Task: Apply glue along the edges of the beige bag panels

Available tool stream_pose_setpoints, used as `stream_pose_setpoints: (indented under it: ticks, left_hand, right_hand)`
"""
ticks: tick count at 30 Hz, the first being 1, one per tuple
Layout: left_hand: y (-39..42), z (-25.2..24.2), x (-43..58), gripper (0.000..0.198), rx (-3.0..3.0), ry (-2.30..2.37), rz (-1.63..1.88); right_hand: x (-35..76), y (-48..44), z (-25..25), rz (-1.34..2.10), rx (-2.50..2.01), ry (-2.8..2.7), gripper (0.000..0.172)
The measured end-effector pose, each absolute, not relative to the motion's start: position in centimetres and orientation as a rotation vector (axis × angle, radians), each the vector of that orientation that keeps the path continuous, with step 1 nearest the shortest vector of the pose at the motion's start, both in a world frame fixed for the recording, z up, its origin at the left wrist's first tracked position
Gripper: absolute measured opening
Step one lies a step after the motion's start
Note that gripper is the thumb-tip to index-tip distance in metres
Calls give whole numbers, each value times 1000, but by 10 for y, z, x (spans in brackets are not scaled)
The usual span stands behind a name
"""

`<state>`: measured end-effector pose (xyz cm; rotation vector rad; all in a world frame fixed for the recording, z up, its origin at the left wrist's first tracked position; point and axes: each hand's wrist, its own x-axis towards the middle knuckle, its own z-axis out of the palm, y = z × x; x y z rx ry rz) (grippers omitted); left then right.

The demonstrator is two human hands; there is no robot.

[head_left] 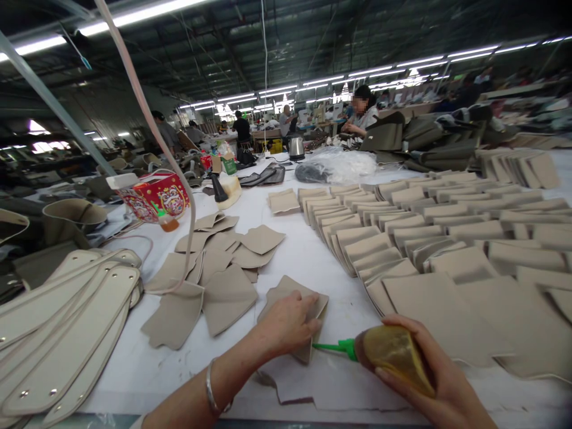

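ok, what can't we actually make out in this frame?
- Head view: tip of the glue bottle nozzle, too small to tell if it touches the beige piece.
- Most of that piece, covered by the left hand.
- Bottle's lower side, wrapped by the right hand.
- Long strips, cut off by the left edge.
- Far workers, blurred.

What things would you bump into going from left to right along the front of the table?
Long cream leather straps with rivets → scattered beige cut leather pieces → left hand pressing a beige piece → green-nozzled amber glue bottle in the right hand.
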<state>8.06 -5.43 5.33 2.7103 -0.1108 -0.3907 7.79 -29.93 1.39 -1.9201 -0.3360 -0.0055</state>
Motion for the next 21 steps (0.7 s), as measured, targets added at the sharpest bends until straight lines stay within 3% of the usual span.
stream_pose_setpoints:
  ticks: [21]
  left_hand:
    - [-55,56,81,54,2694,-123,-397]
  right_hand:
    - [70,-295,13,33,-1876,-334,49]
